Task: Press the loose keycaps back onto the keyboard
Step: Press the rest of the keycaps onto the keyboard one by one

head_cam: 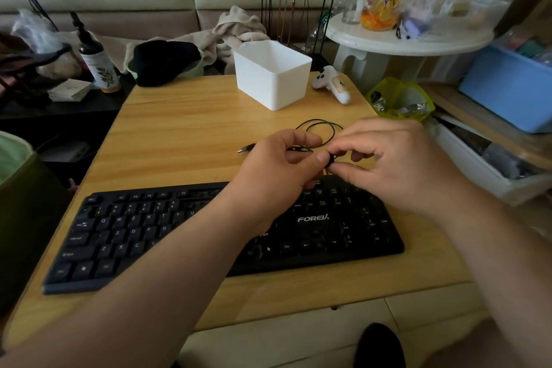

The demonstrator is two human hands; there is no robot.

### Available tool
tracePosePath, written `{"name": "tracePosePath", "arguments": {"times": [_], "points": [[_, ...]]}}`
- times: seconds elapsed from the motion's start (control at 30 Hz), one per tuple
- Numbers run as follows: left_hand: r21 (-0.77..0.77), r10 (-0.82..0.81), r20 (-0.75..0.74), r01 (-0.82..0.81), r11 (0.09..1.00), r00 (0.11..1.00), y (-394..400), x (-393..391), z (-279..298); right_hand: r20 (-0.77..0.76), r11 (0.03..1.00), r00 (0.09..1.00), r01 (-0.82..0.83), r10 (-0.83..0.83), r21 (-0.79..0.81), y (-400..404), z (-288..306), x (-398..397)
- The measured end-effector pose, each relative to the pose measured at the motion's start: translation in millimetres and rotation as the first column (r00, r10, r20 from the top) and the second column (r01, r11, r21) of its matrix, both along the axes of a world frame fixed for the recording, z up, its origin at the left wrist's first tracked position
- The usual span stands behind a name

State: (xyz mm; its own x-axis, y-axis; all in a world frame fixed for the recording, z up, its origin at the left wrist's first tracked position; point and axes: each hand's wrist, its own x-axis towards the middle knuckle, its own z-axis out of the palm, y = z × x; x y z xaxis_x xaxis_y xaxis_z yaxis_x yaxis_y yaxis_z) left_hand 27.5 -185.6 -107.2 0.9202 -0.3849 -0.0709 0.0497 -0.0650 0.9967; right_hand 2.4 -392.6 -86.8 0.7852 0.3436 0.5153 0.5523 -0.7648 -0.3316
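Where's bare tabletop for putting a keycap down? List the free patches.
Free: the wood left of the white bin, between the black cap and the keyboard; also the strip before the keyboard. Crowded: around the cable, beneath both hands.

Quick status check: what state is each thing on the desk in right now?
Keyboard: flat on the table, partly hidden by the forearms.
Keycap: small black piece, pinched between both hands above the keyboard.
Left hand: pinching the keycap.
Right hand: pinching the keycap.
Cable: loosely coiled, plug free.
White bin: upright, open-topped.
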Motion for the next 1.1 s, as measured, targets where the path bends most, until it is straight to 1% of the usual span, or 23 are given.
{"name": "tracePosePath", "arguments": {"times": [0.07,0.13,0.23,0.3,0.37,0.4,0.47,0.53,0.6,0.67,0.93,1.1], "points": [[0.006,0.001,0.006,-0.001,1.000,1.000,-5.5,-0.1,-1.1,-0.005,1.000,1.000,0.001,-0.001,-0.014,-5.1,1.4,0.6],[0.045,-0.033,0.042,0.031,0.999,0.999,-7.4,-0.9,-1.3,-0.018,1.000,1.000,-0.005,0.004,-0.027,-7.5,-0.5,-0.3],[0.183,-0.116,0.115,0.094,0.979,0.987,-5.3,-1.6,-4.6,-0.092,1.000,0.996,0.002,-0.004,-0.030,-14.5,-2.6,-3.0],[0.299,-0.159,0.178,0.101,0.949,0.971,-2.7,-2.2,-6.2,-0.127,0.999,0.991,0.036,-0.040,-0.034,-22.0,-1.6,-4.4],[0.371,-0.166,0.219,0.075,0.925,0.962,-1.1,-3.4,-7.0,-0.123,0.997,0.990,0.062,-0.067,-0.044,-26.2,-0.9,-5.7],[0.376,-0.163,0.216,0.072,0.924,0.963,-1.2,-4.9,-7.0,-0.108,0.997,0.992,0.060,-0.065,-0.048,-26.0,-1.3,-6.3],[0.322,-0.162,0.169,0.101,0.941,0.972,-3.5,-8.3,-7.7,-0.090,0.998,0.995,0.035,-0.040,-0.059,-22.0,-3.0,-7.5],[0.220,-0.151,0.114,0.123,0.968,0.982,-7.4,-9.8,-8.5,-0.083,0.997,0.997,0.004,-0.010,-0.076,-17.0,-4.3,-8.6],[0.139,-0.128,0.092,0.115,0.984,0.987,-9.8,-10.2,-8.2,-0.062,0.997,0.998,-0.011,0.006,-0.079,-13.0,-5.1,-8.6],[0.096,-0.110,0.084,0.102,0.990,0.990,-9.7,-9.7,-8.0,-0.054,0.998,0.998,-0.020,0.017,-0.052,-9.6,-6.3,-8.6],[0.119,-0.167,0.113,0.154,0.981,0.979,22.6,-9.2,-2.0,-0.103,0.986,0.993,-0.035,0.053,0.164,12.5,-4.0,-12.8],[0.133,-0.133,0.127,0.116,0.984,0.983,47.0,-15.4,-1.5,-0.100,0.980,0.990,-0.081,0.100,0.179,34.9,-1.3,-12.3]]}}
